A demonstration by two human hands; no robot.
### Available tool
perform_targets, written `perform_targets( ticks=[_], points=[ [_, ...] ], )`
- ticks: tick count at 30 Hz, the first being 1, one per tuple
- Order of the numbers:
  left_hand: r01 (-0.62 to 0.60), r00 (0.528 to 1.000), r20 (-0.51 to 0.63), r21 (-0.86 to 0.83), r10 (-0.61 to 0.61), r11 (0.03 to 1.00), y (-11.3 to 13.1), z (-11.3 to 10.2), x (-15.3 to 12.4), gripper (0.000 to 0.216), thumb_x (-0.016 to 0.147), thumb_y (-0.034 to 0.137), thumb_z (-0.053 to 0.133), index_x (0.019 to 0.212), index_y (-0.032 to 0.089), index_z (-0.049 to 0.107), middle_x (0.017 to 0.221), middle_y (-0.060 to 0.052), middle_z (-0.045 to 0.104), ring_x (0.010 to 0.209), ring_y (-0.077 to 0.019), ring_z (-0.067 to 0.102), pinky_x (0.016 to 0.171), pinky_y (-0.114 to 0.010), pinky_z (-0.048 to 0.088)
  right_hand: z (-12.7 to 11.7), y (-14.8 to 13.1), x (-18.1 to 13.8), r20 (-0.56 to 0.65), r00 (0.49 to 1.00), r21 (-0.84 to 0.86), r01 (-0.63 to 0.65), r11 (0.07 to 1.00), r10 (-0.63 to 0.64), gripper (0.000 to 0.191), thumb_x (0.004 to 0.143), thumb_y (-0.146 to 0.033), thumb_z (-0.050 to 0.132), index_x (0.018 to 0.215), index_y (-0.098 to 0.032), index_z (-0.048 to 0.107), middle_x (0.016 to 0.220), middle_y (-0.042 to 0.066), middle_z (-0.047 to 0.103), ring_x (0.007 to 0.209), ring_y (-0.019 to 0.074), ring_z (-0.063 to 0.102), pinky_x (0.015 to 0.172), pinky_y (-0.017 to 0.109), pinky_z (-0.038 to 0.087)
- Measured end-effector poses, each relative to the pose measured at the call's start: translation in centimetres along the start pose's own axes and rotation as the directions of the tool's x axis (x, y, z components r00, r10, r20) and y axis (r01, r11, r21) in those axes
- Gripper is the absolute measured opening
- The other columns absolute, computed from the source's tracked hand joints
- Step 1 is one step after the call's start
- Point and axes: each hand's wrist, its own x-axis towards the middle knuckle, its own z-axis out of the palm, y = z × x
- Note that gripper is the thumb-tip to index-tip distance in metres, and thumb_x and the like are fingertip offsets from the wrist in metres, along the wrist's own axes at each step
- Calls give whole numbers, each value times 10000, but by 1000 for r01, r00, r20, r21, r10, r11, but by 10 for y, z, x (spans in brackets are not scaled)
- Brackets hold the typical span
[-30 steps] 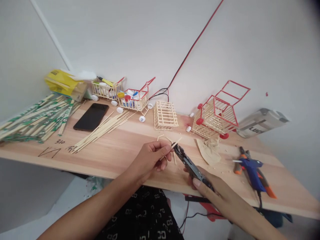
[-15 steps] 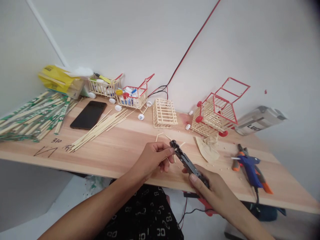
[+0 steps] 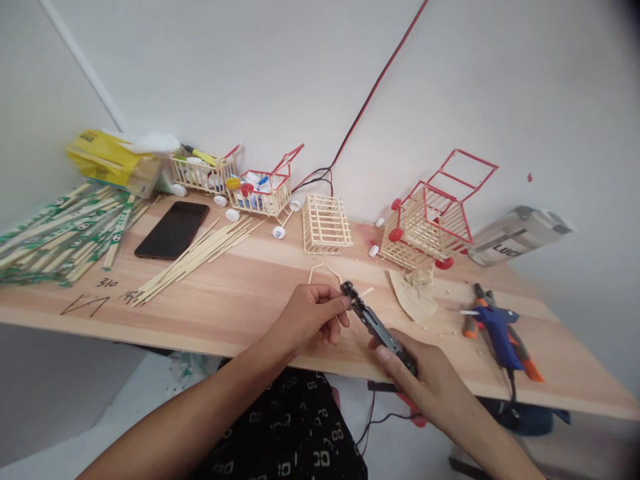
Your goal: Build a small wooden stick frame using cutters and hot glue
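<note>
My right hand (image 3: pixel 415 373) is wrapped round a dark metal multi-tool (image 3: pixel 376 325), its head pointing up and to the left. At that head, my left hand (image 3: pixel 323 312) has its thumb and forefinger pinched on what looks like a thin wooden stick, mostly hidden by fingertips and tool. A pale stick piece (image 3: pixel 367 292) shows just past the tool; whether it is held or lies on the table I cannot tell. Two bent sticks lie beyond the hands, one of them (image 3: pixel 315 272) on the left. Behind them stands a slatted stick basket (image 3: pixel 327 225).
Loose sticks (image 3: pixel 195 260), a phone (image 3: pixel 173 230) and wrapped chopsticks (image 3: pixel 65 233) lie left. Small stick carts (image 3: pixel 260 193) filled with caps stand behind. At right are a red-trimmed cart (image 3: pixel 425 220), crumpled brown paper (image 3: pixel 413 293), a blue glue gun (image 3: pixel 497 330) and orange-handled pliers (image 3: pixel 530 367).
The view has shifted slightly, so the table things appear a little further left. Both hands keep nearly the same pose at the tool's head. A stick piece seen below the tool no longer shows.
</note>
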Motion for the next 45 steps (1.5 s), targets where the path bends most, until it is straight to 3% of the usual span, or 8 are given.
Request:
perform_targets(
  ticks=[5,11,20,24,29,35,41,45],
  points=[
    [45,997,59,75,-50,996,1,-5,-6,359,821,458,593,708,117,584,653,-26,642,371,-60,527,333,-160,375,0,7,-2,-45,999,-39,29,999,-30,424,921,-525,380,934,-178,622,688,20,615,643,179,584,577,264,450],
    [48,998,35,145,-53,988,-2,-9,-14,246,783,356,641,742,113,628,638,-19,646,371,-59,527,337,-152,368,2,6,-3,-53,999,28,5,1000,-4,407,908,-528,394,918,-191,623,502,-23,498,560,181,571,513,266,454],
    [24,999,35,152,-30,988,2,-5,-15,198,805,286,592,692,123,611,619,-9,627,370,-61,532,336,-150,368,2,2,-5,28,999,125,-26,992,23,411,923,-530,372,927,-179,586,553,-29,515,475,127,491,484,244,436],
    [38,999,24,153,-42,987,1,-5,-15,159,791,275,610,777,122,652,604,3,613,370,-66,533,332,-153,360,6,6,-5,19,1000,149,-20,989,17,399,925,-516,383,849,-177,579,515,-30,510,441,117,471,428,225,390],
    [36,998,54,153,-44,988,1,-10,-14,328,834,414,582,726,113,654,592,-34,632,389,-78,545,348,-160,370,7,7,-4,0,1000,119,-6,993,6,408,920,-532,383,861,-185,589,481,-37,490,453,136,498,434,231,405],
    [87,996,7,3,-87,996,3,-22,-15,423,877,487,502,1025,107,614,804,-124,702,526,-154,650,374,-198,428,6,8,-7,-20,999,95,-32,995,34,408,919,-531,384,926,-177,588,547,-23,525,453,133,497,433,234,410],
    [69,997,2,197,-71,978,4,-17,-16,302,845,397,570,925,113,636,851,-117,709,535,-126,641,392,-176,421,7,6,-6,-61,998,29,-15,999,17,405,920,-530,381,904,-185,593,563,-17,540,522,151,539,495,247,423],
    [26,999,33,249,-36,968,1,-10,-14,239,808,324,602,921,119,653,762,-70,693,514,-112,622,392,-163,402,9,7,-5,-68,998,-18,16,1000,-17,403,922,-520,385,875,-180,597,624,-9,572,574,152,548,549,259,414]
  ],
)
